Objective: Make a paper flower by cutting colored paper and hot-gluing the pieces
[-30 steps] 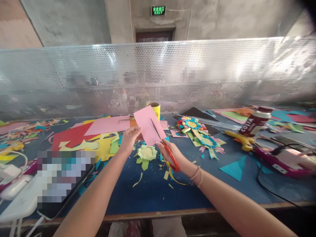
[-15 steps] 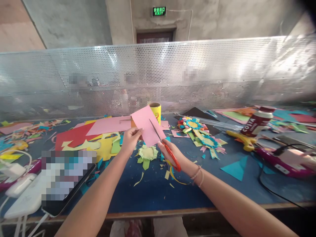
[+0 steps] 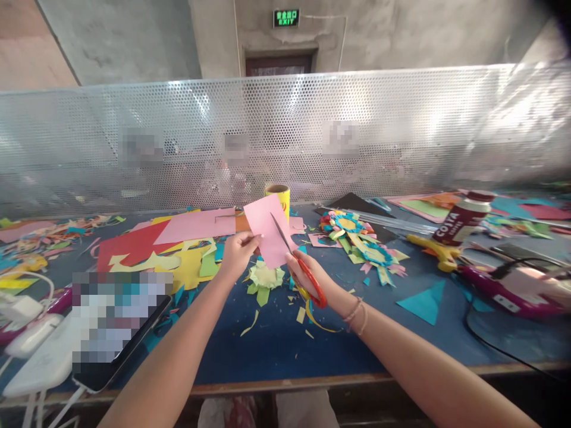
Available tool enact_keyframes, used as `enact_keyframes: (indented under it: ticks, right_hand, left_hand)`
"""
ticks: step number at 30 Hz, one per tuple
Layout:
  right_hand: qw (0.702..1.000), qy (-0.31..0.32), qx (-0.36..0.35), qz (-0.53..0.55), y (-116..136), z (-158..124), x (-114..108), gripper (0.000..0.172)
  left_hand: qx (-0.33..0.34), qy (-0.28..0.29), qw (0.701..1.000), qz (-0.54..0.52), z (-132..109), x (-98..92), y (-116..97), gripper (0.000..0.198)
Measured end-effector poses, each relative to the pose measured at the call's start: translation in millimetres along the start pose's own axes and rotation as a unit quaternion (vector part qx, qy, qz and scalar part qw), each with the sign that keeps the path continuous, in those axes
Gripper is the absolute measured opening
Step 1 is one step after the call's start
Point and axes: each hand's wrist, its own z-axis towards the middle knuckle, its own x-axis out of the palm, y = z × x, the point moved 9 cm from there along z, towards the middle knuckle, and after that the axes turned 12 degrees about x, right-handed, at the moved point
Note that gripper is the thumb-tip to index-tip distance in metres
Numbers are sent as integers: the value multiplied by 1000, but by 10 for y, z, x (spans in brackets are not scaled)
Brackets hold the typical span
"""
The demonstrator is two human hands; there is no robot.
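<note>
My left hand [image 3: 239, 254] pinches the left edge of a pink sheet of paper [image 3: 266, 229], held up above the table. Red-handled scissors [image 3: 314, 280] are gripped in my right hand [image 3: 314, 273], their dark blades pointing up and left across the sheet. From this angle I cannot tell whether the blades are parted. Under the paper lies a pale yellow-green paper rosette [image 3: 266, 276] with green tails. A yellow cardboard tube [image 3: 283, 199] stands upright just behind the sheet.
Colourful paper rosettes [image 3: 350, 224] lie right of centre. Farther right are a maroon Costa bottle [image 3: 464, 217], yellow-handled scissors [image 3: 439, 254] and a purple glue gun [image 3: 495, 291]. A phone [image 3: 120, 356] with cables sits at left, near red paper [image 3: 120, 241]. A perforated metal screen [image 3: 276, 131] borders the back.
The pink sheet has turned to a more upright angle and shifted slightly, still in my left hand. My right hand with the scissors has hardly moved.
</note>
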Motion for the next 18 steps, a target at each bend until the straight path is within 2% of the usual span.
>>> enact_keyframes:
  ticks: [5, 10, 18]
  right_hand:
    - [1000, -18, 1, -13, -18, 8, -21, 41]
    - [1000, -2, -3, 3, -20, -6, -5, 41]
    - [998, 40, 8, 42, 22, -48, 6, 43]
  left_hand:
    - [1, -2, 1000, -6, -5, 13, -17, 33]
    - [-9, -6, 1000, -12, -11, 15, -19, 32]
    - [7, 49, 999, 4, -37, 116, -95, 31]
